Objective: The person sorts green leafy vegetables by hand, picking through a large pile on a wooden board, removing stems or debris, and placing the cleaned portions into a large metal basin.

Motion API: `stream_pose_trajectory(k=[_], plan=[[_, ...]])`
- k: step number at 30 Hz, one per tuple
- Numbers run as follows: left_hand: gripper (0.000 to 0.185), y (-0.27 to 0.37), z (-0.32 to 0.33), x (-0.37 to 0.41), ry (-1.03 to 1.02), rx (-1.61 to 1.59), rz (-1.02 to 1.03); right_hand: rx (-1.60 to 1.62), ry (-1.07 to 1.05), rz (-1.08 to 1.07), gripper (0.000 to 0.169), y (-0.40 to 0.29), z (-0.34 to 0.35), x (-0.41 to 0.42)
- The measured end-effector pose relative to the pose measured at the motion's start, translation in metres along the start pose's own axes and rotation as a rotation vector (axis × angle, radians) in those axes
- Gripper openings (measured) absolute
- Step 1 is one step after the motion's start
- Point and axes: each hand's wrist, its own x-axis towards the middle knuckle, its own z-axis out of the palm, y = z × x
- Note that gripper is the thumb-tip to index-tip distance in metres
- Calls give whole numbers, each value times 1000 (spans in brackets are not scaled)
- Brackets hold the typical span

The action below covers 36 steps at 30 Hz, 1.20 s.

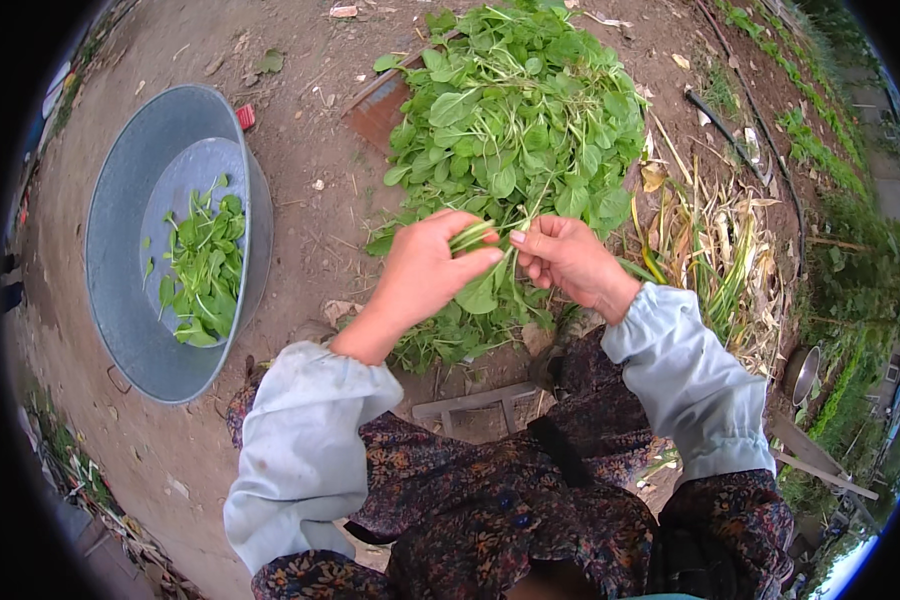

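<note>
My left hand (435, 259) is closed around a small bunch of green stems (471, 237), whose cut ends show between thumb and fingers. Close beside it, my right hand (570, 259) pinches a thin leafy stalk between thumb and forefinger. A broad green leaf (481, 291) hangs down between the two hands. Beyond them a big heap of leafy greens (517, 127) lies on the ground, partly over a rusty metal sheet or tray (381, 112). To the left stands a deep galvanized metal tub (124, 217) with some loose greens (206, 262) on its bottom.
Dry yellowed stalks and husks (727, 255) lie right of the heap. A dark hose (727, 139) crosses the dirt there, and a metal bowl (802, 375) sits farther right. Near my feet is a wooden frame (476, 401). A red scrap (245, 116) lies by the tub.
</note>
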Motion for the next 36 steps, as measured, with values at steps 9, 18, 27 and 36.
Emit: stream_pose_trajectory(k=[9,18,27,36], plan=[[20,-6,2,-6,-41,-249,-219,-81,38,-171,17,-3,9,-14],[20,-4,-1,-5,-239,-474,-423,-1146,119,-1225,21,-11,11,-15],[14,-3,8,-5,-255,-329,-461,-1189,121,-1170,9,9,6,-8],[13,-19,10,-19,-177,29,-154,-477,-95,-4,23,43,5,1]])
